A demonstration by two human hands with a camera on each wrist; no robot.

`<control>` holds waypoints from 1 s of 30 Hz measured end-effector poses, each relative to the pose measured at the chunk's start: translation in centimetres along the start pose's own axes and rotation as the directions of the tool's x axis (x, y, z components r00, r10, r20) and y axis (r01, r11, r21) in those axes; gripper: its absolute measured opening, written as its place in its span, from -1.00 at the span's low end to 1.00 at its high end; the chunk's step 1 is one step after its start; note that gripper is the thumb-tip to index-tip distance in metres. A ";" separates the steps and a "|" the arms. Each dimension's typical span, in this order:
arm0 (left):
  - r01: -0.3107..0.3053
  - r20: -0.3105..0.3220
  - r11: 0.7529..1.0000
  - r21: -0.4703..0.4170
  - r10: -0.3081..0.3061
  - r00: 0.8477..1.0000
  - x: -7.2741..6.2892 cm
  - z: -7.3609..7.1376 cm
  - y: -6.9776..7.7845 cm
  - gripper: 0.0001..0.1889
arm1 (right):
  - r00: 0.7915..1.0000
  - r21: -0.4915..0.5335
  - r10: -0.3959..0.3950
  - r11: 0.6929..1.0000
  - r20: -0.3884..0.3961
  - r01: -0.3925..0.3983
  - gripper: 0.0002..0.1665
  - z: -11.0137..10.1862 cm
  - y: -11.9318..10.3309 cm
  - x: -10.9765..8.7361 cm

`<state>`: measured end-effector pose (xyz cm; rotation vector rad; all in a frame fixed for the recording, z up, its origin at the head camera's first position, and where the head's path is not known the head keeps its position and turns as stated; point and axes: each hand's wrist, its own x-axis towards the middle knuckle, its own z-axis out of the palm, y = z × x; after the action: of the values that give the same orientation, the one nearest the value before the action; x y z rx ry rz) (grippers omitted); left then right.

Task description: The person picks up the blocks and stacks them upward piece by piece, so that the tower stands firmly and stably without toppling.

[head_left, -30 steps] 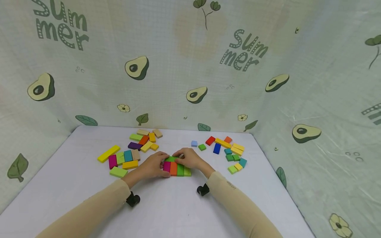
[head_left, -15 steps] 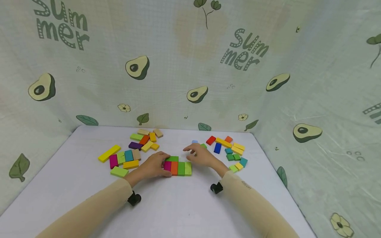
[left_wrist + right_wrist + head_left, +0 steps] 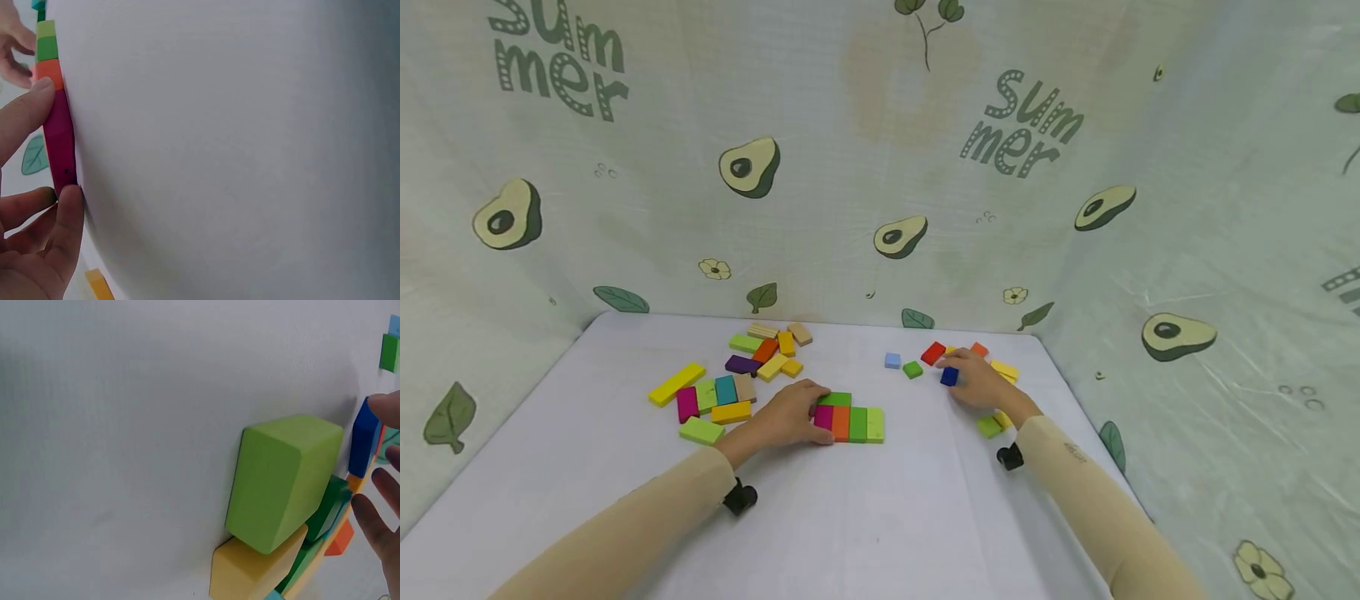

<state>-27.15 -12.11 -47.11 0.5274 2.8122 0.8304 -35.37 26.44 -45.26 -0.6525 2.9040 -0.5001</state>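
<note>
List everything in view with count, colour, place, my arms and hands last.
Centre blocks: five visible, magenta, orange, lime, two green, middle
Blue block: one, dark blue, right
Left blocks: at least fifteen, mixed colours, left
Other right blocks: at least ten, mixed colours, right
Tabletop: one, white, beneath
Avocado-print cloth: count unclear, pale, behind and beside
Sleeves: two, beige, lower edge
Wrist cameras: two, black, at sleeve ends
Left hand: one, gripping centre blocks
Right hand: one, at blue block

Angles left forearm [image 3: 621, 529] toward two o'clock, with left grip [image 3: 784, 414] curved and thumb [image 3: 25, 117] apart; angles right forearm [image 3: 1090, 492] toward ten o'clock, with right grip [image 3: 981, 383] loosely spread.
</note>
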 end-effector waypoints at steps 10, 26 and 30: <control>0.009 0.000 1.000 0.010 -0.009 1.000 0.1 0.0 0.1 -0.12 | 0.999 -0.012 0.032 0.999 0.017 -0.032 -0.49 -0.1 0.7 0.0; 0.014 0.007 1.000 0.027 -0.014 1.000 0.2 0.1 0.1 -0.12 | 1.000 -0.046 -0.007 0.999 0.010 0.007 -0.61 0.1 1.3 -0.2; 0.012 0.007 1.000 0.027 -0.012 1.000 0.2 0.1 0.1 -0.12 | 1.000 -0.022 -0.002 1.000 0.012 0.003 -0.60 0.1 1.0 -0.6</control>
<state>-27.27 -11.87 -47.15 0.5162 2.8207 0.7881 -35.22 27.51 -45.70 -0.6597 2.9023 -0.4637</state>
